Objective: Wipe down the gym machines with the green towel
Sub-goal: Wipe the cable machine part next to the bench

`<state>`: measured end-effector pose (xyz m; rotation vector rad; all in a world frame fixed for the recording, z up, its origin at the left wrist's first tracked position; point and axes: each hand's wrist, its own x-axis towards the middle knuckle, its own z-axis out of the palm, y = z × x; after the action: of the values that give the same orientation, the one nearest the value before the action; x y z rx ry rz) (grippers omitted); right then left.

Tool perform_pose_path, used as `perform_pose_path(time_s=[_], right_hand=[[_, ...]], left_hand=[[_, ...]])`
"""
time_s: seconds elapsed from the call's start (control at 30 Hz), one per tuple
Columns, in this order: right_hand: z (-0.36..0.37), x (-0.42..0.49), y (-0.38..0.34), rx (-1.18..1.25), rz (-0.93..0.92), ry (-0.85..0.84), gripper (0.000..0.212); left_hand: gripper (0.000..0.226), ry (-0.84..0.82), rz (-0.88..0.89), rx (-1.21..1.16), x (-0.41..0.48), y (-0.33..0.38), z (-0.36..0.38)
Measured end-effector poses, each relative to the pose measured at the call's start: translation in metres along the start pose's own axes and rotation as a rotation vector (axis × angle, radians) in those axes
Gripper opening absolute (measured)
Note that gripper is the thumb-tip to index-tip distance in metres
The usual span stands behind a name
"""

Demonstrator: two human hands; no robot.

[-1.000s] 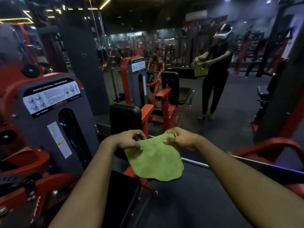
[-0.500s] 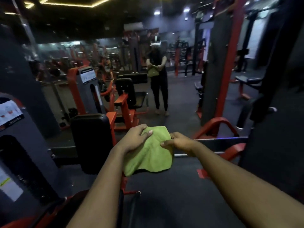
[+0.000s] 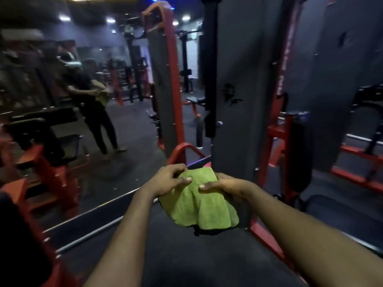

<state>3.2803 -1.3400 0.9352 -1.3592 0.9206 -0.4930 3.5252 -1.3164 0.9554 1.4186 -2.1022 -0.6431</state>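
Open dark floor (image 3: 186, 255) in front, grey machine column (image 3: 234, 100) and red frame (image 3: 267, 154) close ahead-right.

The left forearm (image 3: 128, 230) and right forearm (image 3: 290, 224) are bare up to the edge of the view. The left hand (image 3: 165, 181) and right hand (image 3: 226, 186) are bare too, with short, trimmed thumbnails (image 3: 188, 179). In the mirror (image 3: 128, 166) the blurred reflection (image 3: 91, 104) seems to wear a dark short-sleeved top (image 3: 83, 83), dark trousers (image 3: 101, 125) and a pale headset (image 3: 71, 63).
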Motion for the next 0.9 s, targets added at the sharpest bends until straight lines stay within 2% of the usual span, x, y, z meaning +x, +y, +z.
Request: perform_pose_path(time_s=[0.1,0.23,0.37,0.63,0.77,0.9], right_hand=[[-0.031,-0.022,0.011,0.013,0.021,0.139,0.032],[-0.085,-0.057,0.033,0.091,-0.064,0.427,0.024],[-0.146,-0.092,0.058,0.141,-0.117,0.669,0.014],[-0.239,-0.141,0.075,0.229,-0.265,0.954,0.015],[-0.291,-0.147,0.082,0.228,-0.257,1.131,0.018],[-0.339,-0.137,0.097,0.266,-0.158,1.302,0.009]], left_hand=[[0.017,-0.03,0.056,0.032,0.043,0.025,0.029],[0.005,0.034,0.148,0.044,0.096,0.07,0.076],[0.005,0.044,0.219,0.075,0.14,0.107,0.114],[0.007,0.028,0.276,0.089,0.216,0.164,0.183],[0.004,0.037,0.3,0.064,0.255,0.182,0.208],[0.006,0.01,0.329,0.051,0.3,0.187,0.225]])
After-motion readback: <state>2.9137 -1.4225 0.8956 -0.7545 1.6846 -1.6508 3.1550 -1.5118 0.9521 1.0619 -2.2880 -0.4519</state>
